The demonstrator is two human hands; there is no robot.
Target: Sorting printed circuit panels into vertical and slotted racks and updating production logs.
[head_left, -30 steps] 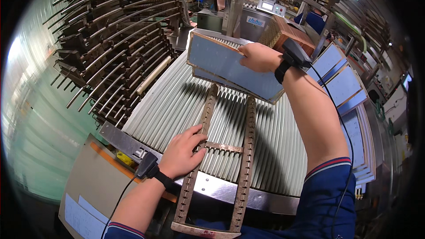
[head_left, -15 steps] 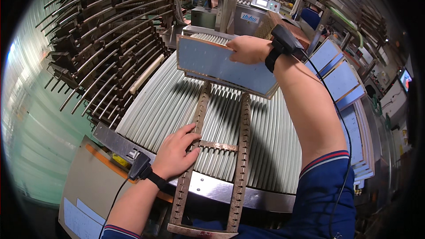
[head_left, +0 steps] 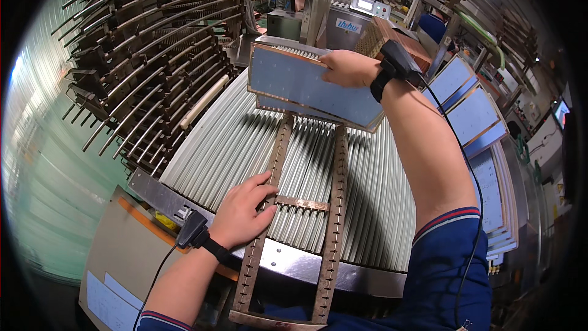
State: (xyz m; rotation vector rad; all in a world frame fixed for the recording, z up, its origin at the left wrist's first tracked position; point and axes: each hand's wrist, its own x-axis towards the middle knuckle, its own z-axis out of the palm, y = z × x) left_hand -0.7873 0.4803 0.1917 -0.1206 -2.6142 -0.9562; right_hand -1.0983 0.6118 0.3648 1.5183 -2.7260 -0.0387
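Observation:
My right hand [head_left: 351,68] pinches the upper edge of a blue panel [head_left: 294,81] with copper-coloured edges, held tilted over the far end of a slotted metal rack [head_left: 334,220]. Below its lower edge shows a strip of a second blue panel [head_left: 285,105]. The rack has two notched rails joined by crossbars and lies over a bed of pale rollers [head_left: 211,153], its near end jutting past the bed's front edge. My left hand [head_left: 246,209] grips the rack's left rail beside the middle crossbar; some of its fingertips are hidden. Both wrists carry strapped black devices.
To the left stands a rack of curved metal rods [head_left: 159,43]. More blue panels [head_left: 474,113] are stacked at the right. A beige board [head_left: 116,227] leans at the lower left. Machine housing with a control box [head_left: 370,6] stands behind the bed.
My right hand has lifted the blue panel slightly and shifted it a little to the right, so more of the panel behind it shows. My left hand has stayed on the rail.

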